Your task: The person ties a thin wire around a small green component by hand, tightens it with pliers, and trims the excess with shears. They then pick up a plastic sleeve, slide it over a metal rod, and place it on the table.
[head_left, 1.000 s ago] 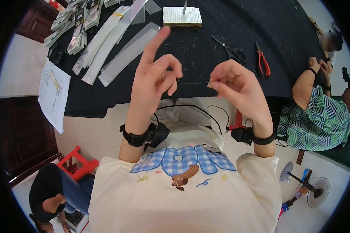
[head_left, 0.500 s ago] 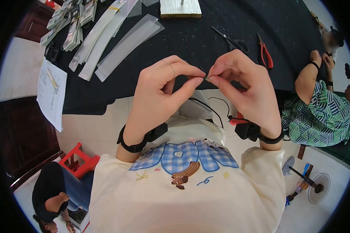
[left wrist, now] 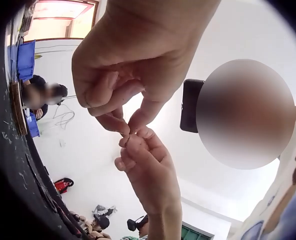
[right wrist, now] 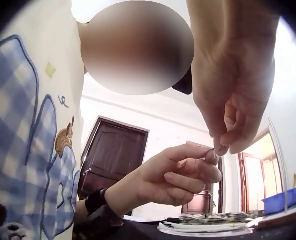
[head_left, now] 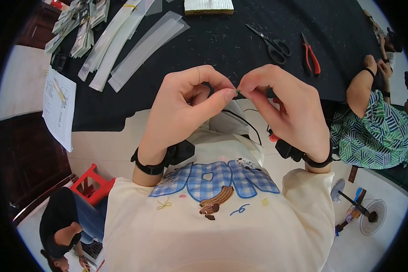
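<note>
**Your left hand has come in to meet your right**

A second ago your left hand (head_left: 179, 108) stood apart with its forefinger raised; now its tip and thumb meet your right hand (head_left: 295, 105), fingertips nearly touching. Between them is a tiny greenish piece (head_left: 238, 91), too small to identify. You pinch it from both sides, each hand using thumb and forefinger, and it is held in the air, showing just off the near edge of the counter (head_left: 240, 43) in the head view.

Beyond your right hand, black-handled scissors (head_left: 268, 41) lie on the black cloth, with red-handled pliers (head_left: 313, 60) just beside them to the right. A pale, flat block (head_left: 208, 6) sits at the top of the view. Beyond your left hand lie clear plastic sleeves (head_left: 145, 53), with bundled packets (head_left: 84, 38) farther left. A printed sheet (head_left: 59, 115) hangs over the counter's left edge, a pen (head_left: 59, 90) resting on it.
</note>
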`<state>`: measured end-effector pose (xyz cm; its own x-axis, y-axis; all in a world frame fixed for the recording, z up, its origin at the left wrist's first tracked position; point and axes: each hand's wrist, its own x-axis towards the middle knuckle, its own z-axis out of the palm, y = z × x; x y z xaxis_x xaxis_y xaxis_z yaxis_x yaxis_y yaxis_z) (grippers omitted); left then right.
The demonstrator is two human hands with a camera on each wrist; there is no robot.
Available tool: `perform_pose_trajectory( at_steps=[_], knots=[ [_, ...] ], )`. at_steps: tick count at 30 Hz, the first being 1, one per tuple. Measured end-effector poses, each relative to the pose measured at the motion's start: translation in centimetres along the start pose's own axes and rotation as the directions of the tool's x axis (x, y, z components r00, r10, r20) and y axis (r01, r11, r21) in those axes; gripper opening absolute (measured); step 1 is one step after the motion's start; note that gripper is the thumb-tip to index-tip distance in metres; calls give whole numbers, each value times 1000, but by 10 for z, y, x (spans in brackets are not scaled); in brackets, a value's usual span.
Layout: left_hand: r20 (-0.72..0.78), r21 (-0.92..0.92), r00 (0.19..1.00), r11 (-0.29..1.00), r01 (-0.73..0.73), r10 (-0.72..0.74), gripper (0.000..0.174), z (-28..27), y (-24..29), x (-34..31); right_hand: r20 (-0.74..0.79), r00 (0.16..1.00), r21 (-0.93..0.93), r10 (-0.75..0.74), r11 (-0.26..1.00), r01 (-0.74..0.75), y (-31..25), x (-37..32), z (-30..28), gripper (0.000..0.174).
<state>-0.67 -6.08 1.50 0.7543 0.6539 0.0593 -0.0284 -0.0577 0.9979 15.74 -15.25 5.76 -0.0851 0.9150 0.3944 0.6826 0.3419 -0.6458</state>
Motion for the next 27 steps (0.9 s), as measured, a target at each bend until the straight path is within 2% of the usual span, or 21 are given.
perform_pose_trajectory(
  at_steps=[2, 5, 12, 14, 17, 23, 27],
  knots=[
    [59, -89, 996, 994, 69, -64, 11, -1, 1, 1, -32, 998, 8, -53, 999, 53, 3, -1, 3, 20],
    [75, -194, 994, 976, 93, -80, 12, 1, 0, 3, -15, 998, 30, -59, 998, 60, 4, -1, 2, 22],
    [104, -184, 986, 972, 146, -129, 13, -1, 0, 5, -13, 997, -3, -76, 997, 76, 7, -2, 3, 22],
    [139, -107, 977, 979, 176, -161, 13, -4, -1, 5, 21, 996, -51, -89, 995, 90, 6, -2, 2, 22],
    [120, -183, 987, 975, 130, -109, 12, 0, -2, 5, 24, 991, -64, -130, 989, 131, 8, -1, 2, 22],
    [100, -297, 992, 949, 107, -81, 10, 1, 0, 4, -10, 998, 63, -63, 996, 64, 9, 0, 5, 22],
    [108, -280, 990, 952, 120, -93, 9, -2, 7, 4, -6, 1000, 31, -22, 999, 22, 8, -3, 5, 22]
  ],
)
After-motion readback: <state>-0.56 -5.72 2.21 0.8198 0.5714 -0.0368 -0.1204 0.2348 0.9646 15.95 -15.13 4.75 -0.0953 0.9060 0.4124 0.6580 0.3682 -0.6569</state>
